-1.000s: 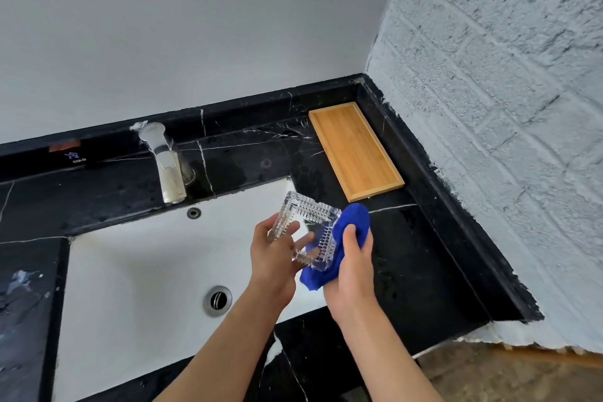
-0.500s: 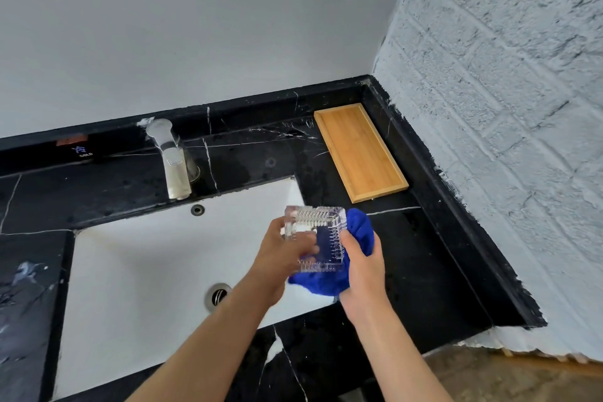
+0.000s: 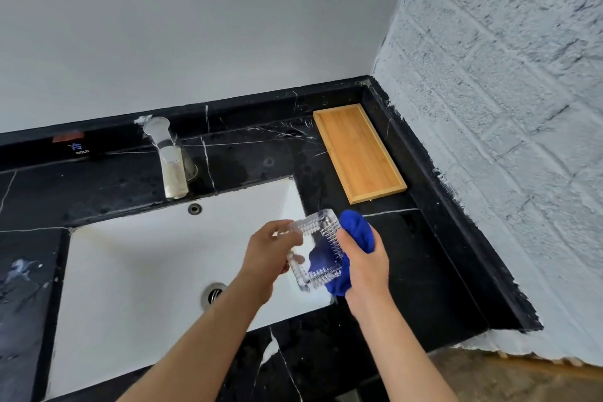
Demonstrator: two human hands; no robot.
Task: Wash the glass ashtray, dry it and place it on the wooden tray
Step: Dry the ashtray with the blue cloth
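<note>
Gripping the glass ashtray (image 3: 318, 251) by its near-left edge, left hand (image 3: 269, 253) holds it tilted above the sink (image 3: 146, 258) right corner. Right hand (image 3: 365, 263) clamps a blue cloth (image 3: 355, 232) against its far side. Wooden tray (image 3: 359, 153) bare, back right.

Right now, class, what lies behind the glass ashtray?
Behind the glass ashtray, the blue cloth in the right hand shows through. How far the cloth wraps around is hidden.
</note>
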